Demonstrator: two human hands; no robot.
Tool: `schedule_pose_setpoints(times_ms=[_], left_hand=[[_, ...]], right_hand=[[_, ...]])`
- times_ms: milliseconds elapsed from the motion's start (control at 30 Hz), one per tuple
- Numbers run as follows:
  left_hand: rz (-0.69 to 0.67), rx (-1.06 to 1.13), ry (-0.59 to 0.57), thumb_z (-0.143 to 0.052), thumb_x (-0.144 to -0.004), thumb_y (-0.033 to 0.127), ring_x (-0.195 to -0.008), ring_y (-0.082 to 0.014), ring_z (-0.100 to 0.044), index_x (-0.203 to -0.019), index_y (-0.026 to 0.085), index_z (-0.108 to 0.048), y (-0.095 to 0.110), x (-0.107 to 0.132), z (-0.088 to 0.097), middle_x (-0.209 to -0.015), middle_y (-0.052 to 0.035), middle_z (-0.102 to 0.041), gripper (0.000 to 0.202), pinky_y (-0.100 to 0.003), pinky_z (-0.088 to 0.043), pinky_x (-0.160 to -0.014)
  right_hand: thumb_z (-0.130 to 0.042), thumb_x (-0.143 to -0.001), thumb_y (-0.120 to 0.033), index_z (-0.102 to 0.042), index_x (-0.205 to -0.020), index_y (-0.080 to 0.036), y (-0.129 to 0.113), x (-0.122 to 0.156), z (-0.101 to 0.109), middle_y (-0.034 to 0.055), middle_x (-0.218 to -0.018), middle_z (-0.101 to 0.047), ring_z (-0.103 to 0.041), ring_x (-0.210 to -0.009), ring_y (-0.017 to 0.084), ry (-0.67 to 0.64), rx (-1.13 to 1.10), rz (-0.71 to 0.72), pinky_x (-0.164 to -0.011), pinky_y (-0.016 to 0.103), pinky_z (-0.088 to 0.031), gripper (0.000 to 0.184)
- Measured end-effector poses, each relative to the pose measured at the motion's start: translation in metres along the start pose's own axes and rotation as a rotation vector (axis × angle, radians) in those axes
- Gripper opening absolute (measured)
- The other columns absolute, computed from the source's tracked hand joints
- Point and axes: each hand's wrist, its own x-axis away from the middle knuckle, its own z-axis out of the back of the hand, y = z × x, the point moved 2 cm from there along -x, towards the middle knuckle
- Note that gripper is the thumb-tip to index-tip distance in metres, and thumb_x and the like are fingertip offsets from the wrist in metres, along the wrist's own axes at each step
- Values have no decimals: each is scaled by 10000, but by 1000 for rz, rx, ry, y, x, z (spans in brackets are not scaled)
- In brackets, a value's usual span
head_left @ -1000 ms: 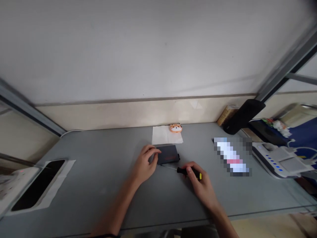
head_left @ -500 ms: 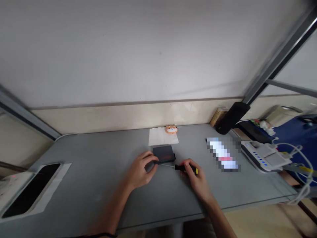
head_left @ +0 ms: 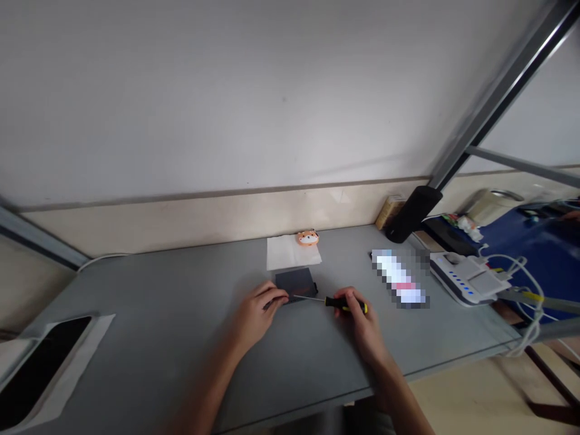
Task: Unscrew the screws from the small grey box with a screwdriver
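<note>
A flat dark box [head_left: 294, 283] lies on the grey desk in front of me. My right hand [head_left: 357, 311] is closed round the black and yellow handle of a screwdriver [head_left: 309, 298]. The thin shaft points left, its tip near my left fingertips at the box's near edge. My left hand [head_left: 258, 311] is closed in a pinch at the box's near left corner, with a small dark piece [head_left: 267, 305] showing between the fingers. What kind of piece it is stays partly hidden.
Behind the box lie a white paper [head_left: 281, 252] and an orange animal-faced case [head_left: 308, 238]. To the right are a lit, blurred-out phone [head_left: 399, 278], a black cylinder [head_left: 414, 212] and a white power strip [head_left: 462, 279] with cables. A dark-screened device [head_left: 45, 368] lies at left.
The view has turned slightly to the right. The screwdriver's tip and shaft now show above the box's near edge, and the left fingers have closed together more tightly.
</note>
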Motion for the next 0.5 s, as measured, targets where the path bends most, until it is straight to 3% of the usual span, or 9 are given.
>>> schedule_pose_setpoints(times_ms=[267, 433, 500], left_hand=[[36, -13, 103, -532, -1034, 399, -687, -138, -633, -844, 226, -724, -3, 1, 1, -764, -14, -660, 321, -230, -511, -670], [214, -65, 187, -612, -972, 317, -639, -137, -598, -855, 218, -746, -18, -12, 17, -753, -9, -675, 203, -236, -492, -630], [294, -142, 140, -674, -925, 286, -646, -144, -596, -842, 225, -761, -29, -29, 22, -746, -6, -681, 135, -248, -485, -642]], right_hand=[[-690, -682, -816, -705, -737, -208, 3, -2, 2, 24, -708, -620, -518, -592, 142, 128, -46, -56, -558, 271, -437, 611], [-723, -644, -810, -708, -729, -208, 2, -1, 2, 37, -778, -645, -529, -634, 147, 154, -75, -63, -562, 264, -447, 608], [-725, -634, -814, -706, -726, -207, 2, -1, 2, 35, -769, -642, -531, -633, 148, 162, -78, -64, -560, 265, -447, 615]])
